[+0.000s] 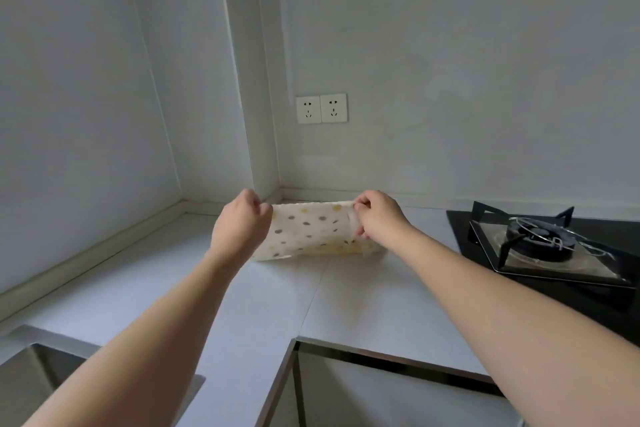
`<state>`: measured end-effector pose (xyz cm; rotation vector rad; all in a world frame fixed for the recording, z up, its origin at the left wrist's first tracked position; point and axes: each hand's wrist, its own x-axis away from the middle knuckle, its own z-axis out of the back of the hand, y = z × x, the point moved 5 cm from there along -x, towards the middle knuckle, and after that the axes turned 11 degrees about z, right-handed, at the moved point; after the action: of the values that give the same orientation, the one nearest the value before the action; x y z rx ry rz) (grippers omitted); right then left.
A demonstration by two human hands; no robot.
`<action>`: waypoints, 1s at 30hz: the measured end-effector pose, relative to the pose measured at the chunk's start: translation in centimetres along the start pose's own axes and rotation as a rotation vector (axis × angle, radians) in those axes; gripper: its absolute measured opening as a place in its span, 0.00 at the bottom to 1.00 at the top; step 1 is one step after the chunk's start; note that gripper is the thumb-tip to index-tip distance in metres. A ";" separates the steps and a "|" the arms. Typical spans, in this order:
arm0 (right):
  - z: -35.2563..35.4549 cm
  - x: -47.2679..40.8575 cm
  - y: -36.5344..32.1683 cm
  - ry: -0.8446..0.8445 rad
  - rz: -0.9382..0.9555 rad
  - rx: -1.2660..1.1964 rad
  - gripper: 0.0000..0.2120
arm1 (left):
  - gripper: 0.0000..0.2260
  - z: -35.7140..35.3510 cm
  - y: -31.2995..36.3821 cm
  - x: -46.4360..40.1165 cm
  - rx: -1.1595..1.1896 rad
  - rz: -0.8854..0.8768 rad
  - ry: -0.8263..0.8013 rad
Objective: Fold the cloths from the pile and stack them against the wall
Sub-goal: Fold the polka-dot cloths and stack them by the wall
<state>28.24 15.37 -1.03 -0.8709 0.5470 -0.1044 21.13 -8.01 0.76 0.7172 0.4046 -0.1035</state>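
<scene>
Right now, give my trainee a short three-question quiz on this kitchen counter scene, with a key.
1. True or false: the left hand and the right hand each pinch an upper corner of the polka-dot cloth.
2. What is mounted on the wall above the cloth? A) a tap B) a double wall socket C) a shelf
3. Fill in: to the right of the cloth, set into the countertop, is a gas ____.

Key: 1 true; 2 B; 3 hob.
</scene>
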 end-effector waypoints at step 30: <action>2.8 2.3 14.2 -0.049 -0.268 0.023 0.21 | 0.05 -12.4 0.6 0.5 -0.395 -0.166 -0.600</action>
<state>29.74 25.88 -11.21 -0.9184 0.3810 -0.3316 17.68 0.65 -7.49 0.2370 -0.0945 -0.3741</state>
